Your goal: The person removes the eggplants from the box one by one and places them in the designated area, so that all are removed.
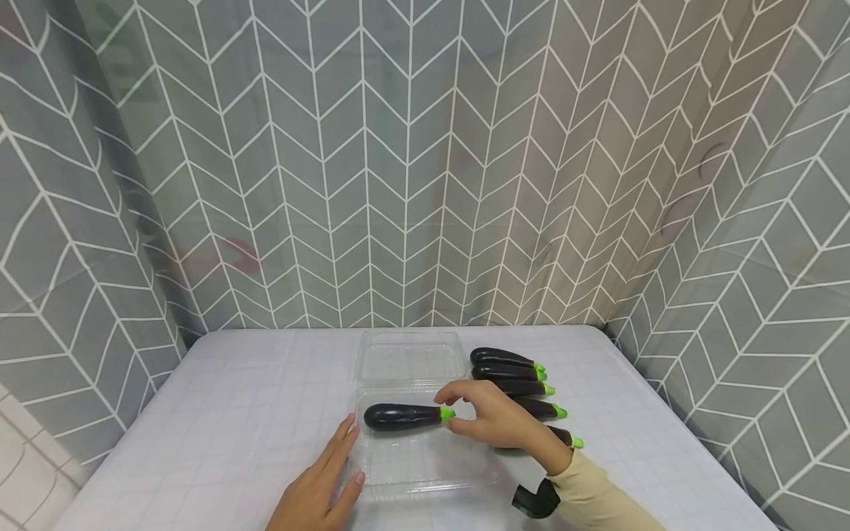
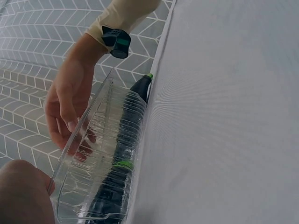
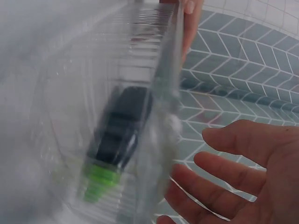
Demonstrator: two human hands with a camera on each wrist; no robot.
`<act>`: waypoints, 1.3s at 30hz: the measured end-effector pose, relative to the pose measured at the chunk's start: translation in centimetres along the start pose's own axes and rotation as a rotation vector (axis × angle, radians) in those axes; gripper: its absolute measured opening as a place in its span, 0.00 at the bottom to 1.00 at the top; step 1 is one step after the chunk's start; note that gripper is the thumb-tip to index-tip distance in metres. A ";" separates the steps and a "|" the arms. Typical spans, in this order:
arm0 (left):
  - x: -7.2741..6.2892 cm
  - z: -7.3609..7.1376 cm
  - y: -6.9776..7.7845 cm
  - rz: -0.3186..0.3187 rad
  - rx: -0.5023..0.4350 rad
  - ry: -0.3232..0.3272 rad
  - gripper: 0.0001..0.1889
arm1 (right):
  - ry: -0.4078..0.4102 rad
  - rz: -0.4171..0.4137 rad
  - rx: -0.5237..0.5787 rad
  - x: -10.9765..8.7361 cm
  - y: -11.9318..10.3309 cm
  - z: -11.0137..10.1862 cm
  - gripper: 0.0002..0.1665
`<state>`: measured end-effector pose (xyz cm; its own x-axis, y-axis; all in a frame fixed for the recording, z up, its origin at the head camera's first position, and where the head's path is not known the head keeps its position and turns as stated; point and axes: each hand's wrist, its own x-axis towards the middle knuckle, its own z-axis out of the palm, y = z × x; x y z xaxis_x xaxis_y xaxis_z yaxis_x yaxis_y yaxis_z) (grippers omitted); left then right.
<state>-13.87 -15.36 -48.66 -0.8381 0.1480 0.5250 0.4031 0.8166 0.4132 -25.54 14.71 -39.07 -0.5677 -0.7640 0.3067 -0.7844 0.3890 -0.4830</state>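
Observation:
A clear plastic clamshell box (image 1: 412,468) lies opened out, its lid (image 1: 408,361) folded back. One dark eggplant (image 1: 401,417) with a bright green stem end lies crosswise in the box base, stem to the right. My right hand (image 1: 494,417) is over the base's right side, thumb and fingers parted around the stem end; the right wrist view shows a gap between this hand (image 3: 233,172) and the eggplant (image 3: 124,126). My left hand (image 1: 322,479) rests with fairly straight fingers along the box's left edge. In the left wrist view, its thumb side (image 2: 28,191) meets the rim.
Several more eggplants (image 1: 508,372) lie in a column right of the box, stems to the right; my right hand and forearm partly cover the nearer ones. A white cloth (image 1: 265,398) covers the table. Patterned grey curtains (image 1: 385,184) enclose the back and sides.

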 end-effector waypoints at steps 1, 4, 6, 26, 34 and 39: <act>0.0 -0.1 0.0 -0.005 0.000 -0.003 0.34 | -0.011 0.008 0.003 0.2 0.0 0.2 0.17; 0.1 -0.1 0.1 -0.011 -0.003 -0.006 0.34 | -0.042 0.029 0.002 0.6 0.1 0.7 0.19; 0.0 -0.1 0.1 -0.012 0.000 -0.010 0.34 | -0.056 0.031 -0.017 0.8 0.3 1.2 0.19; 0.1 -0.2 0.3 -0.034 -0.006 -0.031 0.33 | -0.096 0.071 -0.168 2.1 0.5 3.9 0.23; 0.1 -0.5 0.5 -0.028 -0.001 -0.024 0.33 | -0.110 0.096 -0.226 2.6 0.4 4.5 0.25; 0.1 -0.4 0.4 -0.028 -0.006 -0.031 0.33 | -0.113 0.065 -0.266 2.5 0.8 5.1 0.29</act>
<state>-13.66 -15.26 -48.14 -0.8600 0.1428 0.4899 0.3817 0.8172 0.4319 -26.31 10.46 -42.88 -0.5996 -0.7795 0.1816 -0.7935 0.5493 -0.2622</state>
